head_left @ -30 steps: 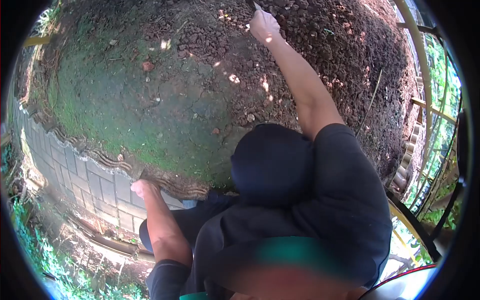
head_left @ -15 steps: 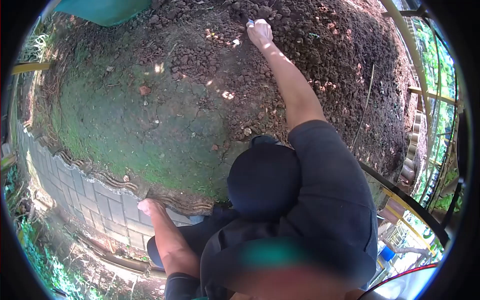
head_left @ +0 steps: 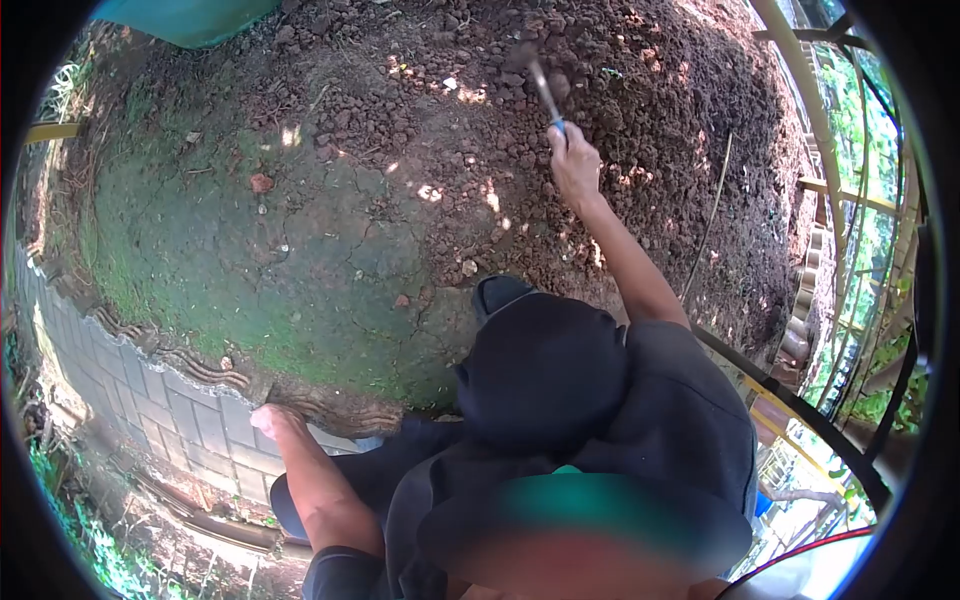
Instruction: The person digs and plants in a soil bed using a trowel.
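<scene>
A raised garden bed [head_left: 330, 250] of reddish-brown soil fills the frame under dappled sunlight, seen from above. At the far left, grey brick paving [head_left: 170, 410] runs along the bed's scalloped edging [head_left: 190, 365], and a teal sheet [head_left: 190, 15] pokes in at the upper left corner. The person's left hand [head_left: 268, 420] rests on the edging at the lower left; whether its fingers are spread or curled cannot be told. Green moss [head_left: 230, 260] covers the cracked soil in the left half of the bed. Right of centre, near the top, the right hand [head_left: 575, 165] is wrapped tight around the blue handle of a hand tool [head_left: 540, 85], whose blurred head is raised over loose clods [head_left: 640, 100]. A metal railing [head_left: 800, 100] curves down the right edge.
</scene>
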The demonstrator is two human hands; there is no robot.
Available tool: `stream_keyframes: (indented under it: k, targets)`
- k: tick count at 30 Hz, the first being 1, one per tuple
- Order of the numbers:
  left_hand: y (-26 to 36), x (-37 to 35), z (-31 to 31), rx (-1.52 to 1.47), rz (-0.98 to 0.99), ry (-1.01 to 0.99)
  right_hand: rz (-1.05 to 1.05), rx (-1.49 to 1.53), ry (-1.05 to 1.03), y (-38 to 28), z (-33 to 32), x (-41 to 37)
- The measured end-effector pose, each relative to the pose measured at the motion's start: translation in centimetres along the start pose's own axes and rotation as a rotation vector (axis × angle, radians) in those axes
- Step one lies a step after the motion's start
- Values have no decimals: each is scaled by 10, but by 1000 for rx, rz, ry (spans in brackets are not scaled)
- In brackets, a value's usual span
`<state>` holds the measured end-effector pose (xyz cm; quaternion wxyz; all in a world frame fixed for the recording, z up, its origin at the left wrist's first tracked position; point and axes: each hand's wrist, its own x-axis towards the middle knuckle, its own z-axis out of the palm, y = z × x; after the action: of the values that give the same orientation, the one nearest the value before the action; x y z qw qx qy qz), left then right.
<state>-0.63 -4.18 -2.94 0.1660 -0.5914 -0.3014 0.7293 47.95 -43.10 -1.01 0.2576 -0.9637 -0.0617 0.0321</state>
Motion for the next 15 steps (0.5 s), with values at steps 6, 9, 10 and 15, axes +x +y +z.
stream_keyframes:
  k: [6,9,10,15]
  targets:
    - [-10,-40,-20,-31,-11,-17,-44,-545,-600,-45,-26,47]
    - [-8,-26,-10,6,35,-13,-367,-580,-16,-57,-24,134]
    - [-9,-9,1,23,60,0,-394,-573,71,-73,-31,165]
    - [-8,-26,-11,127,80,-48,-704,-734,22,-40,11,274]
